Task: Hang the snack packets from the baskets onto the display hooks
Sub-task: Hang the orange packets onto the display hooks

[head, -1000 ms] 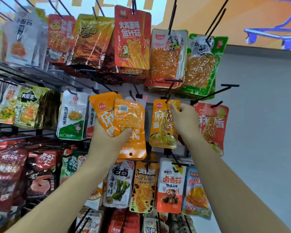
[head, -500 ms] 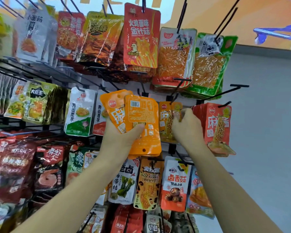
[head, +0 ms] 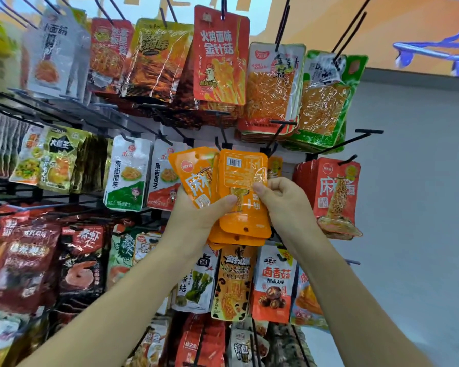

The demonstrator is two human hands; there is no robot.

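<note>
On the left of the rack, white-and-green packets (head: 129,173) hang on their own hooks and play no part in this step. Just right of them the left hand (head: 196,218) is raised in front of the middle row, fingers wrapped behind and thumb pressed across the front of a fanned bundle of orange packets (head: 196,178), so the stock to be hung is in the hand, not on the display; no basket is in view. The front packet (head: 243,181) of that bundle shows its barcode side and lies with its hang hole at the lower end. The right hand (head: 284,202) meets it at the right edge, thumb on the face and curled fingers behind, pinching that one packet. This looks like the separating step: one packet is being peeled off the bundle for hanging. Behind the right hand a hung orange packet (head: 274,165) of what seems the same kind peeks out under a black hook (head: 276,134), which is likely the target. Further right, red packets (head: 334,192) fill the neighbouring hook. The next move probably calls for drawing the front packet free, turning it hole upward and printed face outward, then threading the hole over the hook's tip without knocking the red stack beside it.
</note>
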